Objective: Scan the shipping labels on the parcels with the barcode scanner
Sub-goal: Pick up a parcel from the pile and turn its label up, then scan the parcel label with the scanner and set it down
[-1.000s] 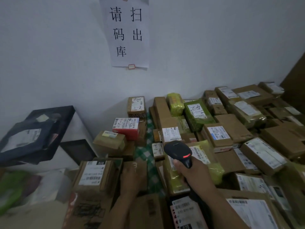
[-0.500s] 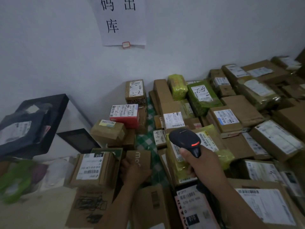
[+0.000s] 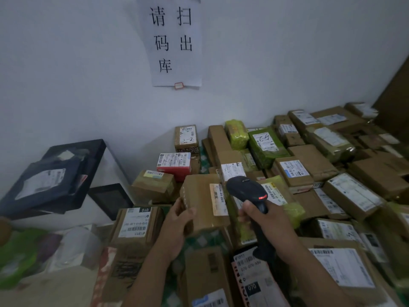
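Note:
My left hand (image 3: pixel 177 220) grips a brown cardboard parcel (image 3: pixel 199 200) by its left edge and holds it raised and tilted above the pile. Its shipping label (image 3: pixel 218 199) faces up on the right side. My right hand (image 3: pixel 263 220) grips the handle of a black barcode scanner (image 3: pixel 245 188) whose head sits just right of that label, with a small red light lit on top. The scanner head hides part of the yellow-green bag behind it.
Many labelled parcels cover the table: a red box (image 3: pixel 174 165), a box marked 010 (image 3: pixel 136 222), green bags (image 3: pixel 264 145), brown cartons to the right (image 3: pixel 354 193). A black bin (image 3: pixel 57 176) stands at left. A paper sign (image 3: pixel 174 41) hangs on the white wall.
My left hand has lifted the brown parcel off the pile and turned its label upward. The scanner has stayed close beside it. The camera has tilted back up.

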Motion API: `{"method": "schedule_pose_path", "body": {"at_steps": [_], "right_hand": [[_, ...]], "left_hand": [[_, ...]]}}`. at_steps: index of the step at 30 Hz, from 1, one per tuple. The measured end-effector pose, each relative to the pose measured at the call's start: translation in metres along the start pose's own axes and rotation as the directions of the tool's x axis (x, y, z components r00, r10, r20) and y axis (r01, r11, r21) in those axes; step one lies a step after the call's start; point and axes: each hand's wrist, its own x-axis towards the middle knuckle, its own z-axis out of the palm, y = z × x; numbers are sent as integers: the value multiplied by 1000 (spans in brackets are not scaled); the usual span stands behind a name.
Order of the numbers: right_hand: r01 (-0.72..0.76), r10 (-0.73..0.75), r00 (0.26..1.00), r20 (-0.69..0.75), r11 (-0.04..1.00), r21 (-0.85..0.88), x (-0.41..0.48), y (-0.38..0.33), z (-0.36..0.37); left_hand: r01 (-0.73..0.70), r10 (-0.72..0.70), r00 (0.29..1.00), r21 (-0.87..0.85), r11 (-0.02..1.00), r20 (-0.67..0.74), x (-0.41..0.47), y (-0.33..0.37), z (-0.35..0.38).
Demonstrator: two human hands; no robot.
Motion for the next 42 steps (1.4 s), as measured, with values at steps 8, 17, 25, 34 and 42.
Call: {"method": "schedule_pose_path", "body": {"at_steps": [8,17,25,34,42], "right_hand": [[-185,112,977,179,865,467,-25,-14,14],[115,-108,993,-57,982,153,-55,-27,24],[210,-209,978,-18,977,27,-71,-20,21],[197,-194,979,61,979,-42,-76,-15,17],[63,-51,965,256,997,-41,-80,-19,6]], "left_hand": [[-69,96,986,-186,980,139,-44,26,13],[-6,38,996,346,938,-87,-73,43,23],[14,-17,1000,320,947,7,-80,36,15],[-37,103,972,294,955,-211,-80,22,4],[-145,329,785,360,922,-525,-58,1,-31]]}}
